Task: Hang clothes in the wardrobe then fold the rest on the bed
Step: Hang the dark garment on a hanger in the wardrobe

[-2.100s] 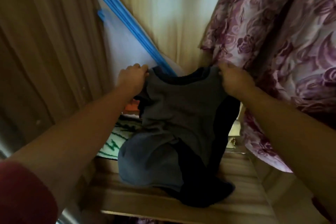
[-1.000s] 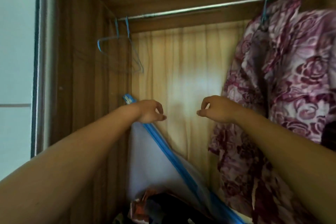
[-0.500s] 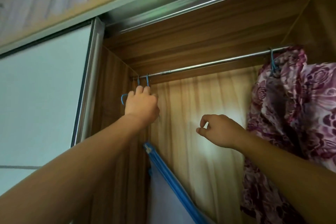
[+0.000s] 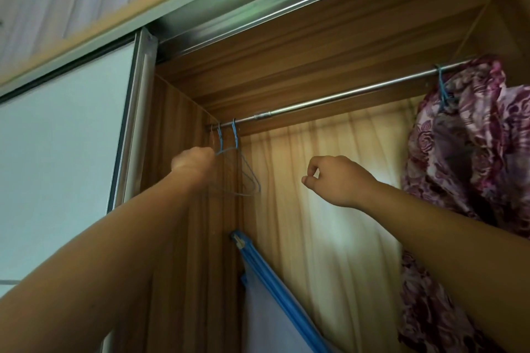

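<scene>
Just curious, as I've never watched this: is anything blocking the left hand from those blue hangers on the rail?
Nothing visible does. The left hand is at the blue hangers at the left end of the rail; whether it grips one is blurred. The flowered garment hangs far off at the right end.

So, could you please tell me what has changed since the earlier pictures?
Both hands let go of the grey garment and rose. The left hand reached the rail and now grips a blue hanger. The right hand stays empty, curled. The floral garment hangs unchanged.
</scene>
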Action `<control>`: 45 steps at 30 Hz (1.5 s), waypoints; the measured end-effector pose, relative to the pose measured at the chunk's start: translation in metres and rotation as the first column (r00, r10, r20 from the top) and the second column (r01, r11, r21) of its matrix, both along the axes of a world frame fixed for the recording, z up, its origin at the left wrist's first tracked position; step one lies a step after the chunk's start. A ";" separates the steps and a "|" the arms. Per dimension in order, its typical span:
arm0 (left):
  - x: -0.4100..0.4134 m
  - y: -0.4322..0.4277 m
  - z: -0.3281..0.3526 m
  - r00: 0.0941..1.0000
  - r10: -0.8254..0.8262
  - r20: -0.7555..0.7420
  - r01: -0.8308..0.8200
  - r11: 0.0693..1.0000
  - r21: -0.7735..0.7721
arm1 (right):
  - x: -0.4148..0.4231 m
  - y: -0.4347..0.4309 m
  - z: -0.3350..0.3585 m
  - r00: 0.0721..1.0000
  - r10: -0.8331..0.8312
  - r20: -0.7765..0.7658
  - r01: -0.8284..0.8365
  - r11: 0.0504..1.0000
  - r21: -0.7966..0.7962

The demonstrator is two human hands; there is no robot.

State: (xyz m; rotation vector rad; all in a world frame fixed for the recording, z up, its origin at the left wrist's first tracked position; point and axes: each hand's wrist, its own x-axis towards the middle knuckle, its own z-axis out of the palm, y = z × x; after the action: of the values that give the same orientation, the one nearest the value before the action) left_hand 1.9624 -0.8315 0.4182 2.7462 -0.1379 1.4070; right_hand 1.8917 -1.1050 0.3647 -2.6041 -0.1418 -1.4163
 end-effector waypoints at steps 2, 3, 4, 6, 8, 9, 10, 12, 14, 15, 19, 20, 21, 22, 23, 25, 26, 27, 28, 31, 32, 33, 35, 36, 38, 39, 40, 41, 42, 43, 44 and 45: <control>0.004 0.001 0.000 0.998 -0.064 -0.010 0.063 0.997 -0.054 | 0.001 0.002 0.001 1.000 0.009 0.003 -0.009 1.000 -0.001; 0.006 0.001 0.002 0.995 -0.099 -0.004 0.098 0.992 -0.080 | 0.002 0.002 0.001 1.000 0.015 0.005 -0.015 1.000 0.003; 0.007 0.001 0.003 0.991 -0.130 0.008 0.130 0.986 -0.104 | 0.003 0.002 0.000 1.000 0.020 0.005 -0.020 1.000 0.007; 0.008 0.001 0.004 0.984 -0.175 0.041 0.179 0.974 -0.142 | 0.005 -0.001 -0.003 1.000 0.028 0.000 -0.028 0.999 0.020; 0.009 0.000 0.004 0.977 -0.204 0.061 0.212 0.962 -0.172 | 0.006 -0.006 -0.007 0.999 0.048 -0.003 -0.048 0.998 0.044; 0.009 -0.002 0.003 0.974 -0.215 0.066 0.224 0.956 -0.188 | 0.006 -0.007 -0.009 0.998 0.061 -0.007 -0.061 0.997 0.055; 0.008 -0.004 0.003 0.972 -0.224 0.066 0.233 0.952 -0.201 | 0.006 -0.008 -0.010 0.997 0.070 -0.011 -0.069 0.996 0.064; 0.004 -0.009 0.006 0.966 -0.252 0.058 0.259 0.937 -0.234 | 0.006 -0.007 -0.011 0.996 0.081 -0.026 -0.079 0.995 0.064; 0.000 -0.015 0.011 0.959 -0.279 0.055 0.283 0.919 -0.275 | 0.007 -0.006 -0.011 0.994 0.102 -0.029 -0.101 0.994 0.053; 0.000 -0.019 0.013 0.957 -0.287 0.051 0.289 0.914 -0.285 | 0.007 -0.007 -0.010 0.994 0.109 -0.024 -0.108 0.993 0.056; 0.004 -0.038 -0.004 0.953 -0.301 0.031 0.298 0.917 -0.266 | 0.009 -0.013 -0.019 0.988 0.156 -0.014 -0.152 0.974 0.167; 0.005 -0.043 -0.012 0.950 -0.309 0.033 0.306 0.912 -0.272 | 0.010 -0.014 -0.024 0.983 0.181 -0.023 -0.173 0.966 0.194; 0.006 -0.048 -0.019 0.946 -0.321 0.039 0.319 0.905 -0.281 | 0.011 -0.013 -0.029 0.978 0.206 -0.033 -0.194 0.957 0.217; 0.006 -0.051 -0.022 0.942 -0.333 0.047 0.332 0.897 -0.292 | 0.012 -0.011 -0.032 0.973 0.229 -0.040 -0.213 0.948 0.236; 0.005 -0.053 -0.023 0.937 -0.344 0.055 0.344 0.887 -0.309 | 0.013 -0.009 -0.034 0.967 0.249 -0.046 -0.230 0.940 0.250; 0.004 -0.055 -0.015 0.932 -0.353 0.082 0.359 0.865 -0.351 | 0.017 -0.003 -0.034 0.957 0.285 -0.045 -0.263 0.927 0.267; 0.003 -0.055 -0.009 0.929 -0.355 0.100 0.367 0.858 -0.361 | 0.018 -0.001 -0.033 0.954 0.297 -0.044 -0.275 0.924 0.266; 0.001 -0.056 -0.005 0.927 -0.358 0.112 0.374 0.853 -0.365 | 0.019 0.002 -0.032 0.951 0.305 -0.043 -0.283 0.922 0.266; -0.001 -0.056 -0.002 0.925 -0.362 0.119 0.380 0.852 -0.360 | 0.019 0.003 -0.031 0.950 0.311 -0.037 -0.290 0.918 0.270; -0.009 -0.061 -0.014 0.920 -0.380 0.095 0.390 0.863 -0.322 | 0.020 0.006 -0.035 0.942 0.334 -0.016 -0.312 0.896 0.316; -0.012 -0.063 -0.024 0.913 -0.398 0.086 0.404 0.860 -0.312 | 0.020 0.008 -0.037 0.934 0.357 -0.014 -0.330 0.877 0.350; -0.016 -0.065 -0.034 0.903 -0.422 0.080 0.425 0.855 -0.298 | 0.020 0.011 -0.038 0.922 0.387 -0.013 -0.350 0.847 0.399; -0.024 -0.073 -0.064 0.877 -0.477 0.057 0.474 0.841 -0.260 | 0.019 0.017 -0.038 0.886 0.463 0.012 -0.398 0.747 0.532; -0.028 -0.078 -0.082 0.860 -0.509 0.033 0.501 0.831 -0.240 | 0.018 0.020 -0.037 0.866 0.499 0.039 -0.421 0.684 0.596; -0.034 -0.091 -0.125 0.837 -0.544 -0.062 0.527 0.832 -0.175 | 0.019 0.022 -0.034 0.843 0.531 0.085 -0.434 0.579 0.690; -0.037 -0.098 -0.149 0.834 -0.539 -0.120 0.527 0.841 -0.119 | 0.021 0.020 -0.035 0.847 0.524 0.087 -0.416 0.553 0.722; -0.039 -0.105 -0.172 0.833 -0.528 -0.169 0.524 0.849 -0.069 | 0.023 0.017 -0.039 0.858 0.509 0.068 -0.378 0.536 0.755; -0.041 -0.110 -0.194 0.823 -0.531 -0.203 0.532 0.845 -0.050 | 0.026 0.013 -0.046 0.868 0.495 0.031 -0.324 0.519 0.791; -0.043 -0.114 -0.214 0.802 -0.551 -0.230 0.554 0.831 -0.059 | 0.030 0.007 -0.055 0.875 0.485 -0.008 -0.265 0.492 0.829; -0.045 -0.118 -0.232 0.777 -0.579 -0.248 0.579 0.811 -0.079 | 0.034 0.000 -0.067 0.878 0.477 -0.042 -0.209 0.462 0.862; -0.048 -0.120 -0.248 0.748 -0.607 -0.271 0.605 0.790 -0.101 | 0.036 -0.007 -0.080 0.877 0.476 -0.067 -0.165 0.428 0.888; -0.049 -0.122 -0.264 0.715 -0.631 -0.302 0.630 0.768 -0.114 | 0.038 -0.012 -0.095 0.874 0.479 -0.083 -0.130 0.395 0.909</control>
State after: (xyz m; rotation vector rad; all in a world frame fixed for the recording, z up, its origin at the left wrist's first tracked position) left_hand 1.9129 -0.9539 0.1543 2.4823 -0.9531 0.7526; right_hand 1.9296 -1.1169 0.2697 -1.7048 0.1352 -0.5745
